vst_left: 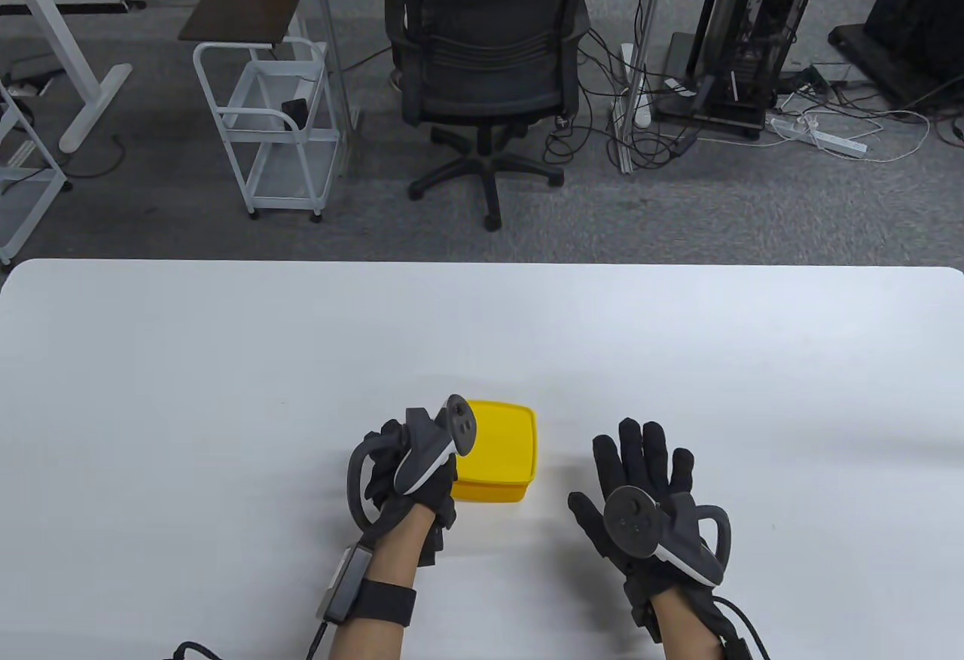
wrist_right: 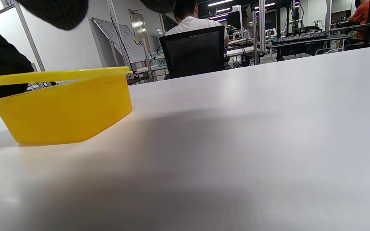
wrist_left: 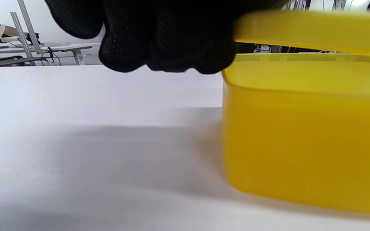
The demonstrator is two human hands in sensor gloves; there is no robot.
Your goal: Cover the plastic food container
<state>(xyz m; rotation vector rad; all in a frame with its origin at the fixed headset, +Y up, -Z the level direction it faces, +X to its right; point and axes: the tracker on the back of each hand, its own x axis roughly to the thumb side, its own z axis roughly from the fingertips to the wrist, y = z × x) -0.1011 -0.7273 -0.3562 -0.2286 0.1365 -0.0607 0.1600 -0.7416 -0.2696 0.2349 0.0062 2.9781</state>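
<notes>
Left hand (vst_left: pixel 410 468) holding lid (vst_left: pixel 501 438), seemingly unseated.

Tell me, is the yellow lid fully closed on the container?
No. The lid rests tilted, a gap above the container at the left hand.

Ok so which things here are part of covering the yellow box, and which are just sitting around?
Part of the job:
- yellow box on the table
- yellow lid, tilted over the box, one side raised
- left hand, holding the lid's raised side
- right hand, open beside the box, touching nothing

Just around:
- white table
- office chair
- white cart
</notes>
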